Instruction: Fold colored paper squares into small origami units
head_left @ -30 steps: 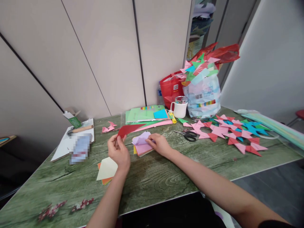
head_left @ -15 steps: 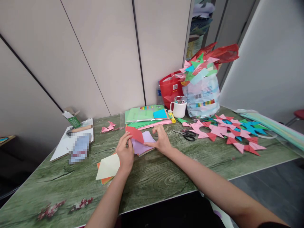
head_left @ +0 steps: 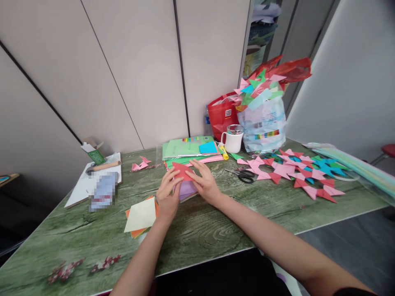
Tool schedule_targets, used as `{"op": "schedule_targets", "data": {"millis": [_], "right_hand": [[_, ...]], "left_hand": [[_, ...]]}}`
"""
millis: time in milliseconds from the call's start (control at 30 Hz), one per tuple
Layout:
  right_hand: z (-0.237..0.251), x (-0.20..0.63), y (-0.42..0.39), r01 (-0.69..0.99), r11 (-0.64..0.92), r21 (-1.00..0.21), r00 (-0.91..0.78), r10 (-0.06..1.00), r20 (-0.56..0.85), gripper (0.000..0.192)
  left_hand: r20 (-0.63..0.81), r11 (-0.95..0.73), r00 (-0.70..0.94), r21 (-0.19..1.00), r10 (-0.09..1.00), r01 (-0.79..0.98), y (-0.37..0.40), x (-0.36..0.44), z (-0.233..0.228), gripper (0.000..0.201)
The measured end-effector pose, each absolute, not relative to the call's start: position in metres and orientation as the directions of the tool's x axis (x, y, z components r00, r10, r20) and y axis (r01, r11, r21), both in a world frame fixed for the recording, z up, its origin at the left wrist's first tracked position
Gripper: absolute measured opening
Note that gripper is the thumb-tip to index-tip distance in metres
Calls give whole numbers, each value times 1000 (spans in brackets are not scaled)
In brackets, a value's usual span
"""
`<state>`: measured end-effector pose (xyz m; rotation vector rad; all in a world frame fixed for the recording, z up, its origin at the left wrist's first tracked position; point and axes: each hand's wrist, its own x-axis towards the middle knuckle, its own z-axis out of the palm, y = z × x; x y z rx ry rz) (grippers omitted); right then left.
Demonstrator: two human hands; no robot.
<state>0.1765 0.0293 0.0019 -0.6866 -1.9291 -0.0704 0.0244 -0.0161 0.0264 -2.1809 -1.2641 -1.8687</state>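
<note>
A folded sheet of red paper point(head_left: 182, 171) is held between both hands, above a stack of paper with a purple sheet point(head_left: 187, 189) on top. My left hand point(head_left: 169, 190) grips its left side, fingers on the front of the sheet. From the right, my right hand point(head_left: 206, 183) holds the other side with the thumb on the paper and the fingers behind its upper edge. A small pile topped by a cream paper square point(head_left: 141, 214) lies left of my left wrist, with orange sheets showing under it.
Black-handled scissors point(head_left: 245, 176) lie right of my hands, before pink, red and blue folded paper pieces point(head_left: 290, 167). Behind stand green paper packs point(head_left: 188, 149), a white mug point(head_left: 233, 142), and a bag point(head_left: 262, 123) stuffed with folded paper. A hammer point(head_left: 105, 166) rests on a white board at left.
The red paper has shifted slightly right and now shows a more pointed, folded shape. My right hand has closed in on it, and my left hand has moved a little right.
</note>
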Motion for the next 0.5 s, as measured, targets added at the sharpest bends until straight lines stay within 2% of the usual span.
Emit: {"op": "schedule_targets", "data": {"millis": [67,133,167,233,333,400,500], "right_hand": [[2,178,31,518,808,-280,-197,431,880,40],[3,181,32,543,775,-325,-86,436,896,41],[4,182,32,550,760,-345,-43,438,898,41],[6,183,32,553,753,-357,-15,437,899,41],[6,182,31,509,805,-305,-108,411,905,37],[5,179,29,453,851,-266,-201,388,899,33],[5,174,25,381,889,-255,-280,374,884,25]], "left_hand": [[797,-648,-134,564,588,512,-15,25,24,31],[710,-612,-228,696,666,376,-12,26,20,53],[647,-586,-229,759,727,285,-9,26,17,61],[506,-493,-130,862,853,121,-4,27,11,76],[375,-375,7,927,927,-3,1,29,7,99],[360,-359,14,933,933,-30,0,30,9,107],[357,-358,-35,932,933,-49,-4,31,16,108]]}}
